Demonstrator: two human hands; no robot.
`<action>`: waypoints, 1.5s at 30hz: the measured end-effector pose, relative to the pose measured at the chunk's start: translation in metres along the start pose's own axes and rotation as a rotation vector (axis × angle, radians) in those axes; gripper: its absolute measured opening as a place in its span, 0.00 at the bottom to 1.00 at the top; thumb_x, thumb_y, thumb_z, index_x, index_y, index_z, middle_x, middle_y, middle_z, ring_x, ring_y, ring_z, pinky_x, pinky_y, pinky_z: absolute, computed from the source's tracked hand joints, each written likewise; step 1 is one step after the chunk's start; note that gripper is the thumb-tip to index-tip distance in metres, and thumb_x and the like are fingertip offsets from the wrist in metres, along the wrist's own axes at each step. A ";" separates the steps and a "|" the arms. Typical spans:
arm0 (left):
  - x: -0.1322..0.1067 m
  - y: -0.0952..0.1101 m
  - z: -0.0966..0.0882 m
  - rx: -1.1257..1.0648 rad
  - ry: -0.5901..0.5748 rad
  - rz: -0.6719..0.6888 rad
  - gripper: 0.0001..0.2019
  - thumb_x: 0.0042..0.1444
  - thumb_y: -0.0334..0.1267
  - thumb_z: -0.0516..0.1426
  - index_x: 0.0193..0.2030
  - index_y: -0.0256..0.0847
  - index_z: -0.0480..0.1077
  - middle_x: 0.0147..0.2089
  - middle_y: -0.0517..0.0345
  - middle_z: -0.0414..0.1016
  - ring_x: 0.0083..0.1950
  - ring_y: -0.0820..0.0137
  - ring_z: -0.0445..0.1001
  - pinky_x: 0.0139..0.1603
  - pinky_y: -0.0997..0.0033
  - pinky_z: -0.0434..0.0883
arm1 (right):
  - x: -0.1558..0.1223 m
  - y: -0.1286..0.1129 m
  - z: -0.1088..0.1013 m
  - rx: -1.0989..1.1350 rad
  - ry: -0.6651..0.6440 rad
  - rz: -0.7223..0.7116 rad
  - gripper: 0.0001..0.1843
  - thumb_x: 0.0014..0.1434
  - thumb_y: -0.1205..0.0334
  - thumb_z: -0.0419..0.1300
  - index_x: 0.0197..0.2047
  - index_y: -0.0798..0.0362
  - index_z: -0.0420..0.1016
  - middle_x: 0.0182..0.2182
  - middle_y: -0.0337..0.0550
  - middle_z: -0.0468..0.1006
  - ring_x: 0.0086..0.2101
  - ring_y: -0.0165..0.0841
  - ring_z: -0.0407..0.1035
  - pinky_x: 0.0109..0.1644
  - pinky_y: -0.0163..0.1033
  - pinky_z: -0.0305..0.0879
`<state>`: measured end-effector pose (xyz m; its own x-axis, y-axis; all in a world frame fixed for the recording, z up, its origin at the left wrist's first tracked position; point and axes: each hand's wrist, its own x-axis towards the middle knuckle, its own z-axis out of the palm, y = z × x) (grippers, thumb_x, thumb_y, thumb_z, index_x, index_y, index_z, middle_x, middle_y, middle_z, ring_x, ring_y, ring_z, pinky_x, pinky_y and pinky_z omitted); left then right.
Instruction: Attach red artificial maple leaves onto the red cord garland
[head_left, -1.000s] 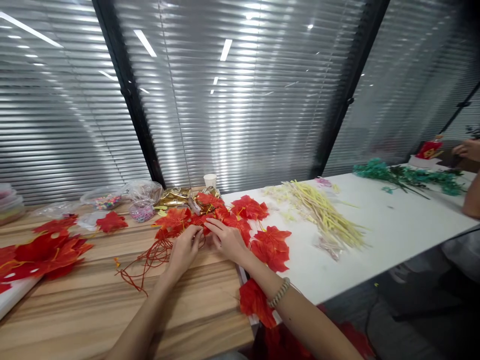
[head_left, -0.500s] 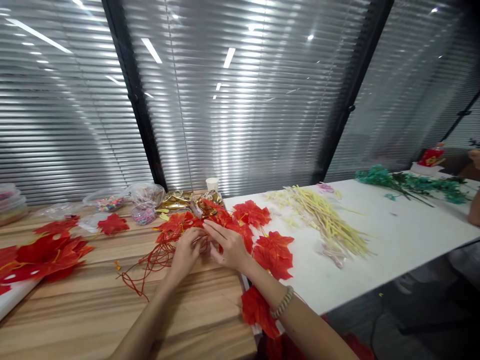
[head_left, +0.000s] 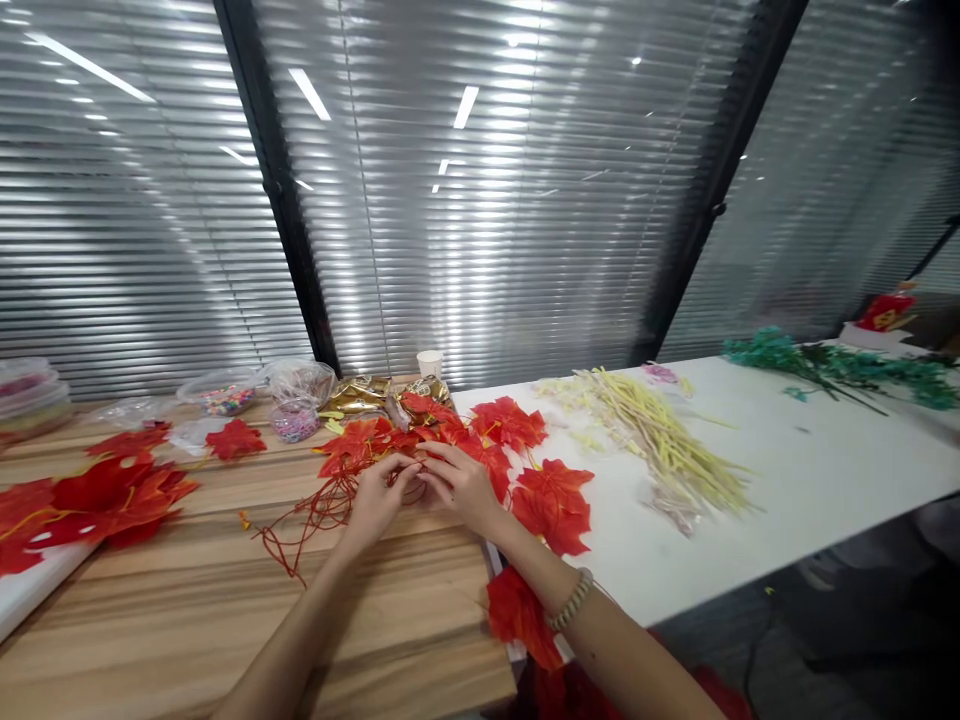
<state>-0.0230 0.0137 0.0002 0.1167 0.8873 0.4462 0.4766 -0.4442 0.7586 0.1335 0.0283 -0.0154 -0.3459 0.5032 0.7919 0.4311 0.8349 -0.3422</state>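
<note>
My left hand [head_left: 377, 497] and my right hand [head_left: 463, 484] meet at the middle of the wooden table [head_left: 225, 610], fingers pinched together on a garland of red maple leaves [head_left: 480, 440]. Thin red stems [head_left: 307, 515] trail from my left hand toward the left. More of the red leaves spread to the right of my right hand, up to a large leaf [head_left: 555, 500] on the white table [head_left: 787, 500]. Another red leaf [head_left: 517, 615] hangs over the table edge under my right forearm, which wears a bead bracelet [head_left: 568, 602].
A heap of red leaves [head_left: 90, 495] lies at the left. Bead bags and tubs [head_left: 292, 400], gold foil [head_left: 360, 395] and a paper cup [head_left: 430, 362] stand behind my hands. Yellow stems [head_left: 660, 440] and green foliage [head_left: 840, 365] lie on the white table.
My fingers have worked closer together on the leaf garland. The view has drifted slightly left, and the other person's arm at the right edge is out of sight now.
</note>
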 end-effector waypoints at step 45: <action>-0.042 0.015 -0.203 1.059 0.075 0.230 0.20 0.56 0.36 0.40 0.48 0.58 0.65 0.50 0.69 0.70 0.37 0.70 0.69 0.36 0.69 0.66 | 0.010 0.063 -0.018 0.604 0.869 0.841 0.19 0.49 0.53 0.56 0.37 0.61 0.73 0.37 0.51 0.75 0.38 0.34 0.68 0.45 0.40 0.62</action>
<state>-0.1974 -0.0553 0.0892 0.2633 0.7707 0.5803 0.9639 -0.2345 -0.1260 0.1724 0.0815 -0.0197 0.5711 0.7913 0.2183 -0.2592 0.4262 -0.8667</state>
